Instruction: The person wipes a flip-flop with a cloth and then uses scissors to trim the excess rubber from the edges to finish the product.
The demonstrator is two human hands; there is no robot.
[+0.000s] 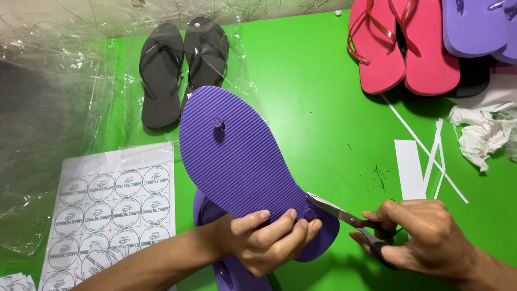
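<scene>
Above the green surface, left hand pinches a purple flip-flop sole-up by its heel; right hand grips scissors, blades parted at the strap plug there.

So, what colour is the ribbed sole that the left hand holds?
Purple, with fine ribbing; the sole shows best in the head view.

**Bright green table, crowded along its edges**

Covered in a bright green table surface. At the far left, a black flip-flop pair, soles down. Far right: pink flip-flops beside purple ones. Near left: a sheet of round stickers under clear plastic film. Right side: white paper strips and crumpled white paper.
</scene>
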